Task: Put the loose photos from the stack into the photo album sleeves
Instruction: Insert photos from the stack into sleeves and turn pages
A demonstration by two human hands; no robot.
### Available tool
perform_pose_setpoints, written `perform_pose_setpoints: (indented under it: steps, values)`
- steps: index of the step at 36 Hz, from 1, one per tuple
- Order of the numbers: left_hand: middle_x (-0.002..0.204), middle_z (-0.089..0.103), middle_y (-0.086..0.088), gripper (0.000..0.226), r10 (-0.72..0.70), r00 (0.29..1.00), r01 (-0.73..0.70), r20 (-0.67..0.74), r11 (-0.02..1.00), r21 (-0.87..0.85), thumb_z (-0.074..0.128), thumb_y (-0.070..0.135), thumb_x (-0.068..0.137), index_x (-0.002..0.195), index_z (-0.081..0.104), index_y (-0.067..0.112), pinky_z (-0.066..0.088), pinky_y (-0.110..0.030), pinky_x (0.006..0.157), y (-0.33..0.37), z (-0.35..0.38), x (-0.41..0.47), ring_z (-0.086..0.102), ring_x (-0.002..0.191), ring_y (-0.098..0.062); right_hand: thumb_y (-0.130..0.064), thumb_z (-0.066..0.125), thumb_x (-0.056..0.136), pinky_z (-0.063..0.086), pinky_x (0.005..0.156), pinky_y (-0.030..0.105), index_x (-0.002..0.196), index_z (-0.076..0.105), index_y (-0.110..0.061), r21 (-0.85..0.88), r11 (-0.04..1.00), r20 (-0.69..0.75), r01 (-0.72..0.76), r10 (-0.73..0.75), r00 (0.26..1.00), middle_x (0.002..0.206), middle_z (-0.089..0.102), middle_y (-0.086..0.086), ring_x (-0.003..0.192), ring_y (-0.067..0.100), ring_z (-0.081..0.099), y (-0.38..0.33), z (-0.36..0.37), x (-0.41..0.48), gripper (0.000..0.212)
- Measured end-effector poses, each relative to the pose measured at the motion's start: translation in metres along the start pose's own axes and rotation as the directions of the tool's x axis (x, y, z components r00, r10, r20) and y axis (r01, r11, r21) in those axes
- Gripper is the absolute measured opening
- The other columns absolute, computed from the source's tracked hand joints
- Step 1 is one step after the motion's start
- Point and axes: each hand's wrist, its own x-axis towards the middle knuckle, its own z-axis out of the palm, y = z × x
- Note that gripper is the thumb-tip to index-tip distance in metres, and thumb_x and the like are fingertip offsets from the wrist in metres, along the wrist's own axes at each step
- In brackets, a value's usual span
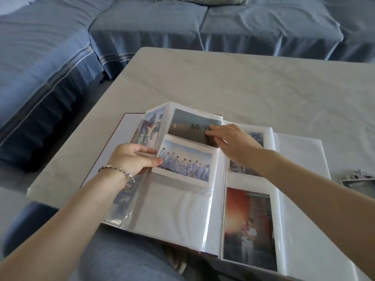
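left hand (134,157) pinches left edge of white-bordered group photo (184,161) on open clear-sleeved photo album (172,216), near edge of pale marble table (243,82) | right hand (233,142), fingers straight, presses dark sleeved photo (190,124) just above | loose photo stack (359,179): right table edge

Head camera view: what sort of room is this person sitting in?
Probably a home living room: a blue fabric-covered corner sofa wraps round a pale marble-look table, where an open clear-sleeved photo album lies beside a small stack of loose photos.

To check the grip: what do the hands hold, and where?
Left hand pinches the group photo at its left edge. Right hand touches the dark photo at its right edge; grip unclear.
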Motion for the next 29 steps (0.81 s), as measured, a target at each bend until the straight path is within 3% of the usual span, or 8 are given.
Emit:
perform_pose_setpoints:
  steps: [3,6,11,17,21,25,29]
  values:
    - [0.070,0.070,0.007,0.018,0.100,0.995,-0.100,-0.004,0.991,0.085,0.084,0.017,0.066,0.072,0.069,0.024,0.048,-0.019,0.064,0.005,0.000,-0.003,0.064,0.067,-0.007,-0.018,0.033,0.100,0.020,0.110,0.027,0.134,0.049,-0.025,0.036,0.999,-0.025,-0.007,0.008,1.000,0.144,0.041,-0.011,0.133,0.013,0.030,0.000,-0.002,0.002,0.039]
    - [0.061,0.068,0.010,0.015,0.195,0.980,-0.187,-0.047,0.973,0.134,0.083,0.017,0.066,0.066,0.069,0.022,0.044,-0.017,0.059,0.005,0.004,-0.007,0.063,0.060,-0.003,-0.018,0.034,0.100,0.022,0.111,0.029,0.134,0.049,-0.024,0.053,0.999,-0.031,-0.010,0.012,0.999,0.144,0.041,-0.010,0.134,0.014,0.029,-0.001,-0.001,0.000,0.038]
    - [0.057,0.067,0.006,0.018,0.305,0.939,-0.278,-0.159,0.946,0.169,0.083,0.019,0.066,0.059,0.067,0.022,0.048,-0.023,0.062,-0.005,0.012,-0.011,0.063,0.057,-0.009,-0.017,0.035,0.099,0.024,0.110,0.032,0.135,0.048,-0.025,0.059,0.998,-0.040,-0.013,0.015,0.999,0.145,0.040,-0.011,0.133,0.014,0.028,-0.002,0.001,-0.002,0.039]
    - [0.084,0.069,0.017,0.021,0.413,0.885,-0.409,-0.215,0.910,0.066,0.080,0.006,0.068,0.060,0.064,0.018,0.051,-0.018,0.065,-0.019,0.018,-0.012,0.066,0.073,-0.006,-0.017,0.035,0.099,0.019,0.109,0.027,0.136,0.047,-0.025,0.060,0.998,-0.041,-0.007,0.010,0.999,0.147,0.038,-0.010,0.133,0.014,0.028,-0.001,0.003,-0.002,0.039]
    - [0.088,0.069,0.018,0.025,0.510,0.832,-0.508,-0.218,0.859,0.067,0.078,0.004,0.070,0.062,0.065,0.024,0.052,-0.013,0.065,-0.025,0.018,-0.013,0.067,0.077,-0.005,-0.018,0.035,0.099,0.018,0.109,0.027,0.137,0.045,-0.025,0.053,0.999,-0.045,-0.008,0.011,0.999,0.148,0.035,-0.010,0.135,0.014,0.026,0.000,0.006,-0.002,0.040]
    - [0.086,0.069,0.023,0.022,0.521,0.829,-0.525,-0.204,0.850,0.038,0.077,0.005,0.071,0.064,0.068,0.023,0.053,-0.014,0.067,-0.029,0.019,-0.011,0.068,0.078,-0.002,-0.019,0.034,0.099,0.020,0.110,0.030,0.137,0.044,-0.027,0.039,0.999,-0.042,-0.016,0.018,0.999,0.149,0.034,-0.012,0.135,0.013,0.025,0.000,0.006,-0.002,0.040]
    - [0.086,0.070,0.017,0.027,0.544,0.813,-0.556,-0.205,0.831,-0.001,0.076,0.001,0.071,0.065,0.067,0.025,0.053,-0.014,0.067,-0.029,0.018,-0.011,0.069,0.079,-0.004,-0.019,0.035,0.099,0.020,0.109,0.029,0.137,0.044,-0.026,0.044,0.999,-0.044,-0.014,0.016,0.999,0.149,0.034,-0.011,0.134,0.014,0.026,0.001,0.007,-0.002,0.040]
